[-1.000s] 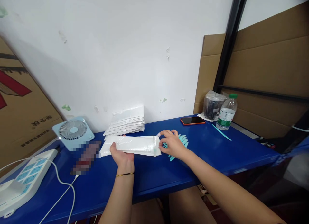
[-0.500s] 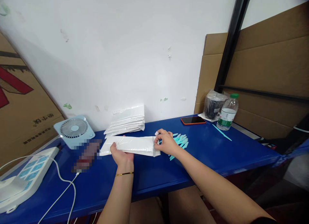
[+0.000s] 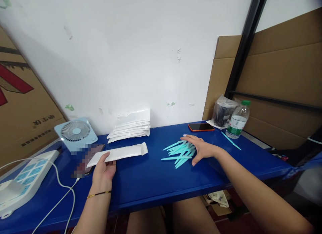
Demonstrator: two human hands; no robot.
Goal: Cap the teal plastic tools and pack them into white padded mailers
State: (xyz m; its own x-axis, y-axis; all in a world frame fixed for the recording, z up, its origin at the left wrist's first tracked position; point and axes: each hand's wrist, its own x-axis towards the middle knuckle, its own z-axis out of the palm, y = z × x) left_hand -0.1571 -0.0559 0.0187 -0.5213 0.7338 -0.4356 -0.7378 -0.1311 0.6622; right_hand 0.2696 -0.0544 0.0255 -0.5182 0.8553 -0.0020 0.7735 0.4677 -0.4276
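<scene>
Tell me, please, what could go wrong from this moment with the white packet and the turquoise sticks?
The left grip holds the white packet nearer one end, so it might tilt or slip. The open right grip is at the edge of the loose pile of turquoise sticks, which lie crossed, so it could scatter them or catch several together.

Things are lying about the stick pile (image 3: 179, 150)

On the table (image 3: 143, 183), the right hand (image 3: 201, 148) is hanging at the pile's right edge. Left of the pile, an envelope (image 3: 125, 152) is resting in the left hand (image 3: 104, 170). Behind and left of it, an envelope stack (image 3: 132, 127) is sitting; far left, a fan (image 3: 76, 131) is standing. Behind and right, a phone (image 3: 201, 127) is lying; farther right, a bottle (image 3: 237, 123) is standing.
</scene>
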